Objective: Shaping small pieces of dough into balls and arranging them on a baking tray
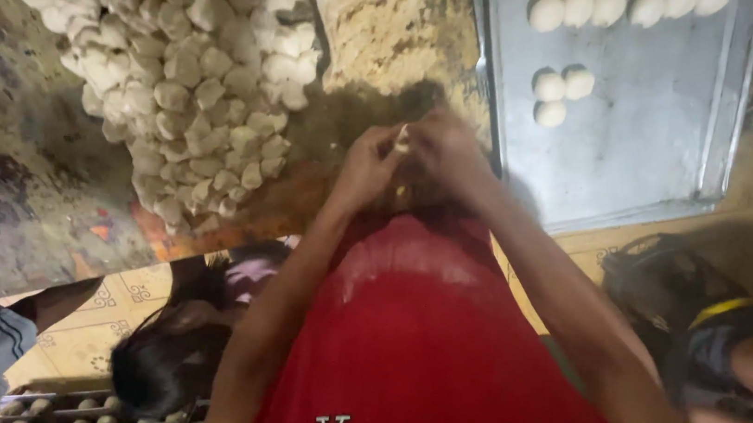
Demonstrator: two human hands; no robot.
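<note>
Both hands, left hand [364, 165] and right hand [443, 153], clasp one small pale dough piece [401, 138] between them, near a grey metal tray [654, 147] bearing three separate round dough balls [561, 93].

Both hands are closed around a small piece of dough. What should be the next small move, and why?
Probably keep rolling the piece between the left hand and right hand until it is round, then set it on the tray. The balls already there are smooth and round, while the pile holds rough cut pieces. The piece itself is mostly hidden, so its shape is unclear.
</note>
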